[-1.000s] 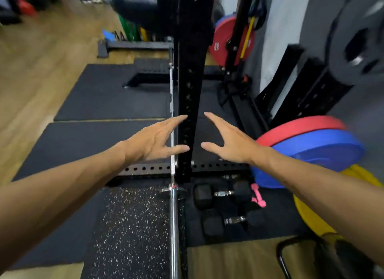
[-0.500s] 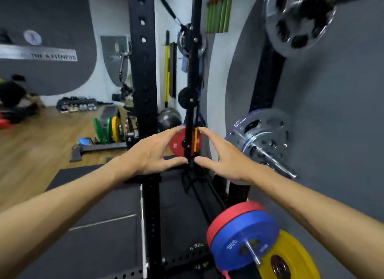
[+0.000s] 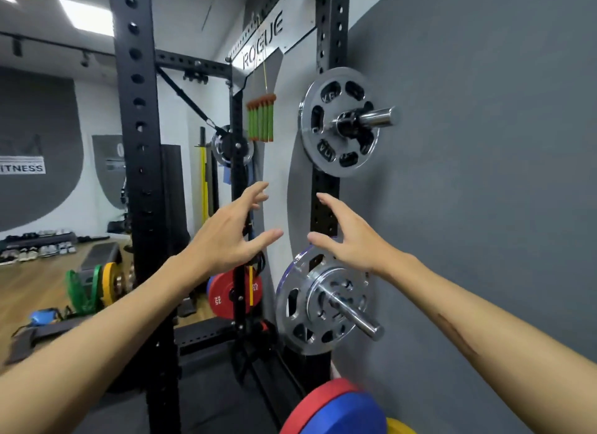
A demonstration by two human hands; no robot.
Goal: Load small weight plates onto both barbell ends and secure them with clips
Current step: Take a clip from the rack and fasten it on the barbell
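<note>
Both hands up, left hand and right hand, fingers spread and holding nothing, just above the lower chrome plates (upper chrome plate well overhead).

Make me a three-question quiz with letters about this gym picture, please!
1. Where is the upper silver plate?
A. on a peg on the black post
B. on the floor
C. in a hand

2. What colour is the plate marked 25?
A. green
B. red
C. silver

3. What are the left hand and right hand doing?
A. gripping a plate
B. making fists
C. open, holding nothing

Answers: 1 A, it hangs on a peg; 2 B, its face is red; 3 C, fingers are spread, nothing held.
</note>
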